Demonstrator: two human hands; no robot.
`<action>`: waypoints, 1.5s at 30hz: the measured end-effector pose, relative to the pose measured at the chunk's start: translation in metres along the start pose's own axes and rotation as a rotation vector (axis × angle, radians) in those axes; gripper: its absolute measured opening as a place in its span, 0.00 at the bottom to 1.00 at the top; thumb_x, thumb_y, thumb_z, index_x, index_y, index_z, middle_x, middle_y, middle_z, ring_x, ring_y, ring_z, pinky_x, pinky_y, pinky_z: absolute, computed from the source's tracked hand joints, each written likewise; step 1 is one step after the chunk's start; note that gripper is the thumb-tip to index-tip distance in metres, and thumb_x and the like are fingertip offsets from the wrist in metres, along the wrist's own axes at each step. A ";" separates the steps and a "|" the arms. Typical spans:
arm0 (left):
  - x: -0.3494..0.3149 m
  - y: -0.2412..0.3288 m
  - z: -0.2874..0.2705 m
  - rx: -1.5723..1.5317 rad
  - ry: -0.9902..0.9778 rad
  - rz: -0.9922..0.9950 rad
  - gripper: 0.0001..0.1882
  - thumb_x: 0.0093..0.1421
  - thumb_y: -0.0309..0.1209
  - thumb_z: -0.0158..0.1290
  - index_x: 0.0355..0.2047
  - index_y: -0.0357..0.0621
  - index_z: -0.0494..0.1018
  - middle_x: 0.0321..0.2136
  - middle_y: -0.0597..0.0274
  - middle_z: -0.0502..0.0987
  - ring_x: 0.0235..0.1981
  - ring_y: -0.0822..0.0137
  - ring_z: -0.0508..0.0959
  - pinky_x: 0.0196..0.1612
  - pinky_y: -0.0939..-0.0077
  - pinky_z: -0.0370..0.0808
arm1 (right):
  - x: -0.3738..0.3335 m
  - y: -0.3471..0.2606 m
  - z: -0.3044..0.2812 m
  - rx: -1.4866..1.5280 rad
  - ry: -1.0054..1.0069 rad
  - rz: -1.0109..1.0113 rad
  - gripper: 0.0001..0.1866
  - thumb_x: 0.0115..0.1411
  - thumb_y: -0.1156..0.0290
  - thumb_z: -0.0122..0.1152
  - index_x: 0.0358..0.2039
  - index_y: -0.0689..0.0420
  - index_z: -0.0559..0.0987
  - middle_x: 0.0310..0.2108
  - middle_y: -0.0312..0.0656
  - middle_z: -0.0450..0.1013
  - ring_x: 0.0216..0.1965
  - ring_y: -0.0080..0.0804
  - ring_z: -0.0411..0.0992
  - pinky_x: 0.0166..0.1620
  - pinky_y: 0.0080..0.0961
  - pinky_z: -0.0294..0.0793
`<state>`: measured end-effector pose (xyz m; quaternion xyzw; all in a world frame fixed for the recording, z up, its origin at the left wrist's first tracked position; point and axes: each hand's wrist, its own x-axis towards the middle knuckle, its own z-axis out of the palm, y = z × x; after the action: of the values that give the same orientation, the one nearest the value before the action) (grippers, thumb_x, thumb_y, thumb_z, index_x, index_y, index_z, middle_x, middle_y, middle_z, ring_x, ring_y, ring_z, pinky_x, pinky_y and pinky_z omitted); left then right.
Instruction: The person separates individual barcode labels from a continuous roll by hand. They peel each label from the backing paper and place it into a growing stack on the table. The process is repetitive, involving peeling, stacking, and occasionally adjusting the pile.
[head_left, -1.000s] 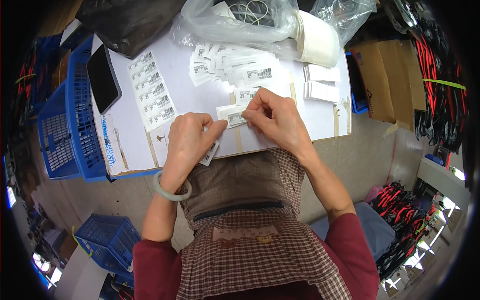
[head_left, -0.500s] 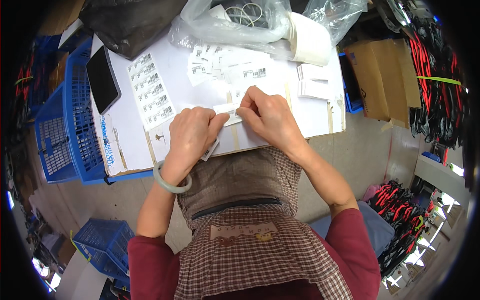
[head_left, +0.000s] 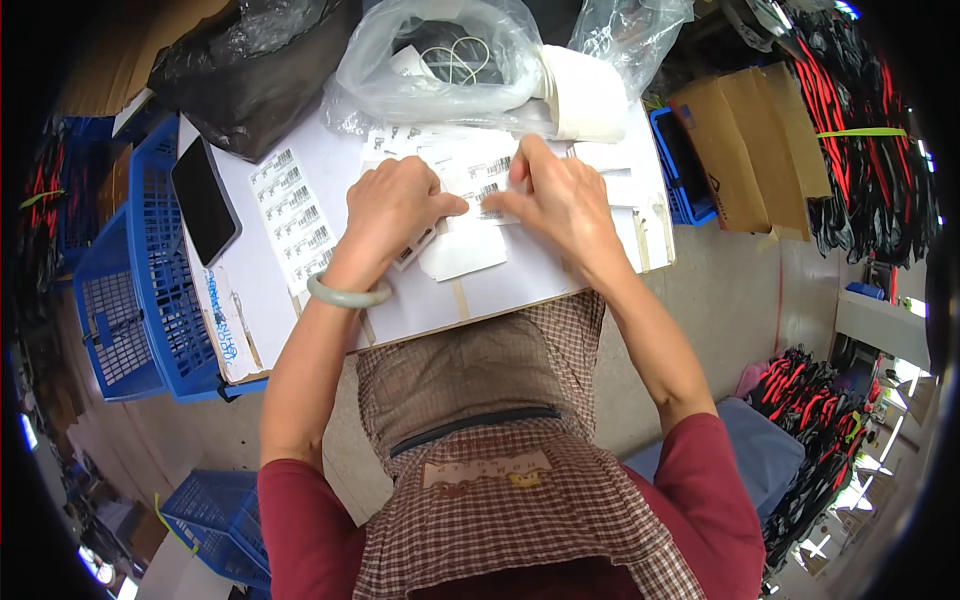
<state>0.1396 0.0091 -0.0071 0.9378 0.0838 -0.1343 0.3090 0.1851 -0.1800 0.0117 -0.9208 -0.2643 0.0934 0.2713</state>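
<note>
My left hand (head_left: pixel 395 205) is closed over the table, its thumb pointing inward. A printed label strip (head_left: pixel 415 247) sticks out from under its palm toward me. Opposite, my right hand (head_left: pixel 565 200) has its fingers curled, and its thumb and index finger are close together at the labelled slips (head_left: pixel 478 182); whether it pinches one is too small to tell. The slips lie in a loose, overlapping spread beyond and between both hands. Just below my thumbs a blank white card (head_left: pixel 463 255) lies on the white tabletop (head_left: pixel 400 315).
On the left lie a sheet of barcode labels (head_left: pixel 293 220) and a black phone (head_left: pixel 205 200), beside a blue crate (head_left: pixel 165 290). Clear plastic bags (head_left: pixel 440 95) and a white roll (head_left: pixel 585 95) fill the back. White card stacks (head_left: pixel 620 185) and a cardboard box (head_left: pixel 750 150) are at right.
Both hands have moved away from me, onto the spread of labelled slips. The white card that was between my fingers now lies on the table. The label strip moved along with my left hand.
</note>
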 end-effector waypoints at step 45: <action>-0.100 -0.024 0.043 -0.639 0.114 -0.294 0.16 0.57 0.35 0.59 0.20 0.32 0.78 0.10 0.51 0.72 0.10 0.62 0.71 0.20 0.71 0.68 | -0.033 -0.010 0.020 0.683 -0.278 0.223 0.05 0.57 0.76 0.63 0.28 0.64 0.76 0.19 0.39 0.75 0.19 0.20 0.69 0.25 0.20 0.67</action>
<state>0.0303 -0.0054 -0.0235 0.7777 0.2729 -0.0915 0.5589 0.1469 -0.1818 0.0017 -0.7791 -0.1504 0.3287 0.5121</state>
